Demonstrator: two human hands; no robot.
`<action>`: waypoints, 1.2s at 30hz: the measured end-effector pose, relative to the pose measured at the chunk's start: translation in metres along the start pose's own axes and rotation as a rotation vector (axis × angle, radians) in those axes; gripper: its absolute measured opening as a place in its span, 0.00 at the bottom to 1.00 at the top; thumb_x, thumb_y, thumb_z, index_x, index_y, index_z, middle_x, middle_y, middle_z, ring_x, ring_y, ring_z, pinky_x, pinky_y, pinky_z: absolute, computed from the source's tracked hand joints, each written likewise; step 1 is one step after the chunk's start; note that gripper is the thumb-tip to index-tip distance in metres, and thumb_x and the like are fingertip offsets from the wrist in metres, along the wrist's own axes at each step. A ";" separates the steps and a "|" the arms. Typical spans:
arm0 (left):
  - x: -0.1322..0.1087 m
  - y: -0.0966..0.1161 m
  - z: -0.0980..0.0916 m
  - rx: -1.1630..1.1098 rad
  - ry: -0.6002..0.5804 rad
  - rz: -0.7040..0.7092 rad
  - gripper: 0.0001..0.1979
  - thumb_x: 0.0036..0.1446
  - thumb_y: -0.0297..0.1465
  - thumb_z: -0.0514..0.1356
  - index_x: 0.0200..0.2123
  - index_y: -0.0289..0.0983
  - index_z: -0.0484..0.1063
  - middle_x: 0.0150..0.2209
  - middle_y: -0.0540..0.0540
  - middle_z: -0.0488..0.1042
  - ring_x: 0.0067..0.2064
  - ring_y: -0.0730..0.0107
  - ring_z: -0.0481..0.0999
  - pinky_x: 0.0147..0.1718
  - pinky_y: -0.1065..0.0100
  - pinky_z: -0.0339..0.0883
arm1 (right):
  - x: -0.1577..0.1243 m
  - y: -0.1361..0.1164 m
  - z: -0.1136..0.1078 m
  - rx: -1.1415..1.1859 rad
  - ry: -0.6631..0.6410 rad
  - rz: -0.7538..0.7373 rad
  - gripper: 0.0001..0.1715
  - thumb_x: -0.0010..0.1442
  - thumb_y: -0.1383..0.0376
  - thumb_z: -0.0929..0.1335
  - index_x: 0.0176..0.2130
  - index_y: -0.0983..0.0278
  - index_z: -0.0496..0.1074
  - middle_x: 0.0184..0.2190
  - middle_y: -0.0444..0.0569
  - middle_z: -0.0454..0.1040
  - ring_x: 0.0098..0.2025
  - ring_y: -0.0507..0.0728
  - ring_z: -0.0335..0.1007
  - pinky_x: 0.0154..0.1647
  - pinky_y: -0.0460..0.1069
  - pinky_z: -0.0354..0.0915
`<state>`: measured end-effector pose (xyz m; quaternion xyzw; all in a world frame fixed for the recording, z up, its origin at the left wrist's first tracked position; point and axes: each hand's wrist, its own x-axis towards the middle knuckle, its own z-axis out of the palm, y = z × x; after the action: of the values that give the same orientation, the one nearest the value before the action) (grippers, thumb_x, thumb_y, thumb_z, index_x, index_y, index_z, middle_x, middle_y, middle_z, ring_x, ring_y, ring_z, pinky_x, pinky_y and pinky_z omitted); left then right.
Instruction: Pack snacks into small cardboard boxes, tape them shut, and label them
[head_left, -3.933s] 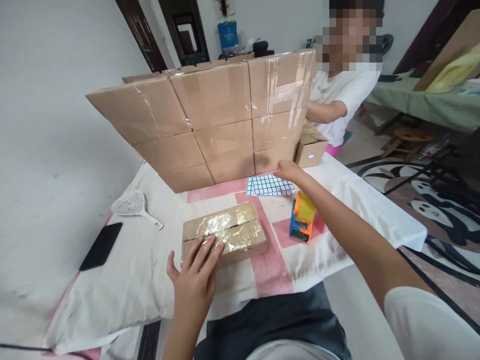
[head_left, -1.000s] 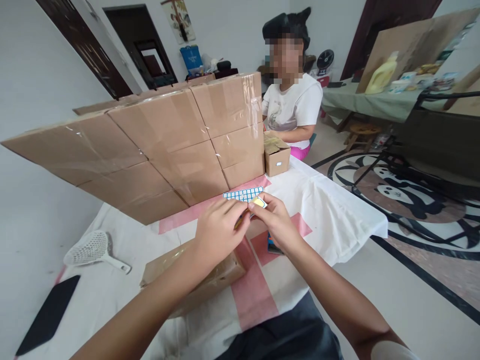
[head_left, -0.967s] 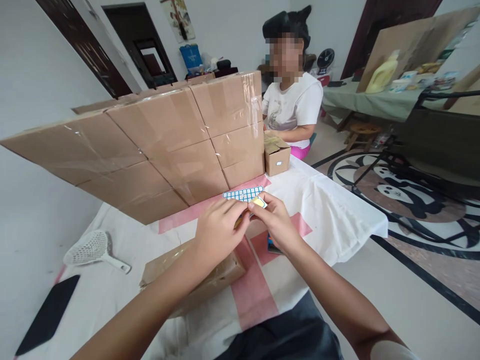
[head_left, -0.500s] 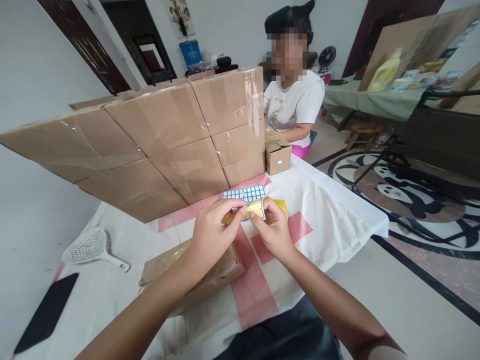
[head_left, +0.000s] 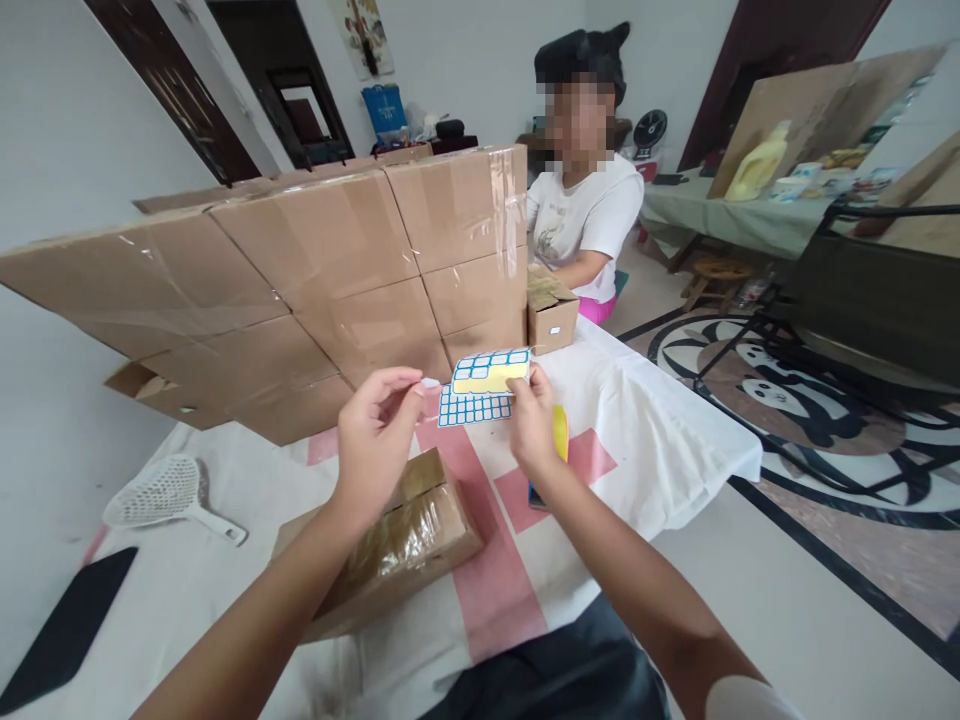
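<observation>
The left hand (head_left: 373, 432) pinches a small white label (head_left: 430, 383) between thumb and forefinger, the other fingers loosely curled; the taped box (head_left: 397, 525) lies on the tabletop (head_left: 660, 430) at its 6 o'clock. At the label's 3 o'clock, the right hand (head_left: 531, 425) pinches the sticker sheet (head_left: 484, 388) by its right edge. Best grip only the label's rim, so the glue stays clean, and hold the sheet taut.

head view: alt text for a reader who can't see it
The right hand holds a sheet of blue-edged labels while the left hand pinches one small white label beside it. Below lies a taped cardboard box on the table; stacked cartons and a seated person are behind.
</observation>
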<state>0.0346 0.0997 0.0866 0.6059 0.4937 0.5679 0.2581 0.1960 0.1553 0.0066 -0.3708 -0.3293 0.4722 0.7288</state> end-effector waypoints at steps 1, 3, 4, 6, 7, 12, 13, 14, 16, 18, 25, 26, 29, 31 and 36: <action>-0.002 0.001 -0.002 0.004 0.002 -0.007 0.10 0.61 0.38 0.63 0.43 0.39 0.74 0.42 0.44 0.81 0.45 0.61 0.82 0.38 0.65 0.78 | 0.001 0.013 0.009 0.033 0.064 0.103 0.09 0.51 0.61 0.66 0.32 0.58 0.60 0.31 0.41 0.67 0.36 0.53 0.64 0.38 0.47 0.64; -0.005 0.002 -0.006 0.024 0.004 -0.023 0.12 0.61 0.40 0.63 0.42 0.39 0.75 0.41 0.43 0.81 0.45 0.61 0.82 0.39 0.63 0.79 | -0.005 0.037 0.024 0.061 0.108 0.321 0.11 0.50 0.60 0.66 0.34 0.58 0.61 0.34 0.42 0.69 0.38 0.54 0.67 0.40 0.48 0.67; -0.007 0.002 -0.009 0.037 0.006 -0.030 0.12 0.61 0.41 0.62 0.42 0.38 0.75 0.40 0.44 0.81 0.43 0.61 0.82 0.40 0.62 0.79 | -0.011 0.046 0.030 0.065 0.091 0.415 0.11 0.50 0.60 0.67 0.35 0.58 0.62 0.34 0.43 0.71 0.38 0.55 0.69 0.40 0.49 0.68; -0.010 0.002 -0.015 0.069 -0.016 -0.026 0.12 0.61 0.41 0.63 0.41 0.38 0.75 0.39 0.44 0.81 0.42 0.62 0.82 0.41 0.61 0.79 | -0.026 0.056 0.033 0.067 0.026 0.552 0.11 0.48 0.61 0.68 0.35 0.60 0.65 0.34 0.47 0.73 0.37 0.57 0.71 0.40 0.52 0.70; -0.011 0.002 -0.019 0.096 -0.053 -0.013 0.11 0.61 0.39 0.63 0.42 0.39 0.76 0.41 0.44 0.82 0.43 0.62 0.82 0.43 0.61 0.79 | -0.035 0.056 0.030 0.075 -0.005 0.601 0.12 0.48 0.61 0.69 0.35 0.61 0.67 0.35 0.49 0.75 0.38 0.58 0.72 0.42 0.54 0.70; -0.023 0.003 -0.037 0.368 -0.373 0.148 0.14 0.66 0.32 0.57 0.53 0.45 0.75 0.57 0.45 0.76 0.55 0.61 0.78 0.51 0.60 0.76 | -0.076 0.014 0.002 -0.005 -0.193 0.364 0.19 0.54 0.59 0.73 0.46 0.59 0.76 0.52 0.51 0.75 0.53 0.59 0.71 0.58 0.56 0.65; -0.026 0.004 -0.039 0.423 -0.421 0.197 0.16 0.67 0.31 0.55 0.55 0.46 0.74 0.59 0.46 0.74 0.58 0.61 0.76 0.53 0.60 0.75 | -0.081 0.003 -0.001 -0.045 -0.263 0.262 0.17 0.56 0.59 0.73 0.46 0.58 0.78 0.54 0.50 0.74 0.55 0.59 0.70 0.59 0.55 0.64; -0.030 0.004 -0.039 0.468 -0.459 0.245 0.17 0.67 0.30 0.54 0.56 0.47 0.72 0.61 0.46 0.73 0.60 0.61 0.75 0.55 0.59 0.74 | -0.087 -0.008 -0.002 -0.082 -0.332 0.177 0.14 0.57 0.59 0.73 0.45 0.57 0.79 0.54 0.50 0.74 0.54 0.59 0.71 0.57 0.55 0.65; -0.039 0.006 -0.036 0.529 -0.516 0.337 0.19 0.69 0.28 0.52 0.60 0.47 0.69 0.62 0.46 0.72 0.62 0.62 0.73 0.59 0.59 0.71 | -0.094 -0.025 -0.001 -0.135 -0.428 0.046 0.07 0.58 0.61 0.73 0.40 0.57 0.79 0.49 0.49 0.75 0.50 0.58 0.72 0.51 0.53 0.67; -0.046 0.009 -0.031 0.575 -0.545 0.397 0.21 0.69 0.27 0.50 0.63 0.47 0.65 0.63 0.47 0.71 0.63 0.63 0.72 0.60 0.60 0.69 | -0.098 -0.031 0.001 -0.182 -0.439 -0.058 0.02 0.59 0.64 0.72 0.35 0.58 0.78 0.43 0.48 0.75 0.45 0.57 0.72 0.47 0.52 0.67; -0.048 -0.006 -0.062 0.828 -0.284 0.133 0.26 0.66 0.42 0.55 0.66 0.47 0.60 0.59 0.42 0.73 0.51 0.53 0.78 0.47 0.56 0.73 | -0.092 0.013 -0.037 -0.094 -0.240 0.296 0.08 0.55 0.60 0.71 0.29 0.61 0.72 0.28 0.43 0.70 0.32 0.53 0.64 0.35 0.48 0.61; -0.046 -0.016 -0.073 0.880 -0.262 0.092 0.25 0.66 0.44 0.54 0.64 0.46 0.63 0.58 0.41 0.74 0.53 0.50 0.77 0.50 0.53 0.71 | -0.092 0.023 -0.044 -0.091 -0.275 0.389 0.09 0.54 0.59 0.71 0.28 0.62 0.72 0.27 0.43 0.69 0.30 0.53 0.63 0.34 0.48 0.59; -0.043 -0.046 -0.101 0.954 -0.281 -0.062 0.24 0.65 0.48 0.52 0.57 0.43 0.69 0.54 0.40 0.76 0.55 0.46 0.75 0.53 0.49 0.67 | -0.094 0.048 -0.054 -0.149 -0.389 0.518 0.12 0.51 0.57 0.72 0.26 0.63 0.71 0.26 0.42 0.70 0.31 0.52 0.63 0.36 0.48 0.58; -0.041 -0.059 -0.111 0.937 -0.258 -0.156 0.23 0.64 0.49 0.51 0.56 0.44 0.70 0.54 0.42 0.76 0.55 0.48 0.75 0.51 0.52 0.68 | -0.095 0.061 -0.052 -0.195 -0.428 0.551 0.14 0.50 0.55 0.71 0.26 0.63 0.71 0.26 0.42 0.70 0.32 0.53 0.64 0.37 0.49 0.58; -0.044 -0.059 -0.124 0.838 -0.157 -0.279 0.22 0.61 0.50 0.55 0.52 0.47 0.73 0.53 0.46 0.78 0.54 0.48 0.76 0.47 0.53 0.72 | -0.098 0.073 -0.045 -0.359 -0.363 0.536 0.23 0.42 0.56 0.78 0.38 0.61 0.75 0.37 0.47 0.74 0.40 0.59 0.68 0.42 0.53 0.64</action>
<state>-0.0942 0.0522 0.0434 0.6271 0.7371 0.2309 0.1009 0.1681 0.0738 -0.0908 -0.4761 -0.4221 0.6391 0.4321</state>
